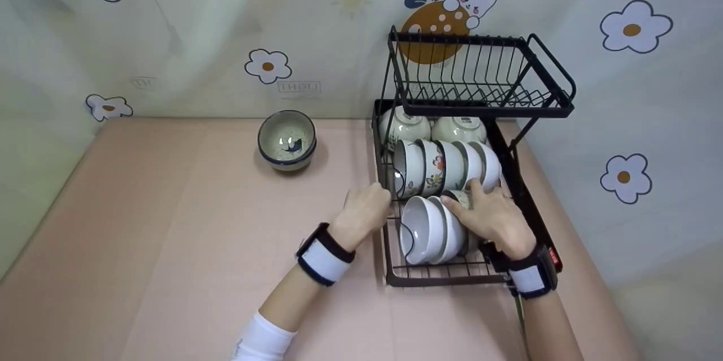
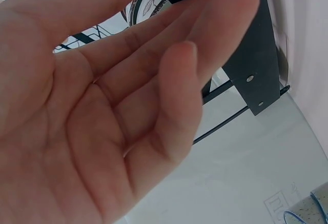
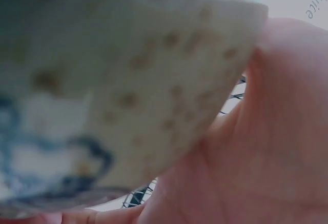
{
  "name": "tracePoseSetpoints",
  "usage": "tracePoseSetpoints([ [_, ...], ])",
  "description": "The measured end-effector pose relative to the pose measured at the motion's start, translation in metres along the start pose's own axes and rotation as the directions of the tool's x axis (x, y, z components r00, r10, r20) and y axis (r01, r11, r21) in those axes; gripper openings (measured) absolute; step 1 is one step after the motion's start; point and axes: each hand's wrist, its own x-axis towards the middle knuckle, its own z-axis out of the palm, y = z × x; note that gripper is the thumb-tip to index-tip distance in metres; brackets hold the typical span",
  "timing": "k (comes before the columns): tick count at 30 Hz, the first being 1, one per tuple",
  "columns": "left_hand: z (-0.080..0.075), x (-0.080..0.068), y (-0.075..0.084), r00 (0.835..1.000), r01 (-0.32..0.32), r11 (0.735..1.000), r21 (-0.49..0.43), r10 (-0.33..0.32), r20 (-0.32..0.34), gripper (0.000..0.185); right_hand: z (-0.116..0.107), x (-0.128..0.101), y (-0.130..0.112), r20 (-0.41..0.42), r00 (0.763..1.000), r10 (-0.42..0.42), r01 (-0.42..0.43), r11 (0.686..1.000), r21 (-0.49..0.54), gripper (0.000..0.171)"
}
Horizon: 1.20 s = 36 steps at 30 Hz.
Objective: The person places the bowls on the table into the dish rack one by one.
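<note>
Speckled bowl (image 1: 462,198) sits on edge in the front row of the dish rack (image 1: 522,191), at the right end behind two white bowls (image 1: 429,229). Right hand (image 1: 497,220) has its grip curled round it; the right wrist view shows the glaze pressed against the palm. Left hand (image 1: 366,211) rests with loose, nearly straight fingers (image 2: 205,34) at the rack's left frame, holding nothing. The rack's lower tier looks nearly full, with two more rows behind, while the upper basket stands bare. Two stacked speckled bowls (image 1: 287,140) remain on the counter (image 1: 186,236), seemingly yet to be racked.
</note>
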Motion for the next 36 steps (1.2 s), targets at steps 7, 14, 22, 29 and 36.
tracePoseSetpoints([
  [7,0.000,0.000,0.000,1.000,-0.015,1.000,0.018,0.015,-0.013,0.009,-0.001,0.001,0.002,0.069,0.997,-0.039,0.037,0.999,0.018,0.086],
  [14,0.000,0.000,0.000,1.000,-0.018,1.000,0.011,0.018,-0.003,0.009,-0.002,0.001,0.004,0.042,0.996,-0.080,0.080,0.997,-0.010,0.079],
  [22,0.000,0.001,0.000,1.000,-0.009,1.000,-0.005,0.010,0.022,0.010,-0.005,0.001,0.008,-0.007,0.991,-0.135,0.135,0.991,-0.019,0.071],
  [29,-0.003,0.004,-0.004,0.998,0.002,0.998,-0.065,0.003,0.065,0.020,-0.012,0.002,0.016,-0.150,0.981,-0.123,0.124,0.992,-0.002,0.054],
  [36,-0.008,0.011,-0.025,0.999,0.044,0.998,-0.035,-0.043,0.016,0.025,-0.017,0.002,0.017,-0.332,0.936,-0.118,0.131,0.991,0.017,0.039],
])
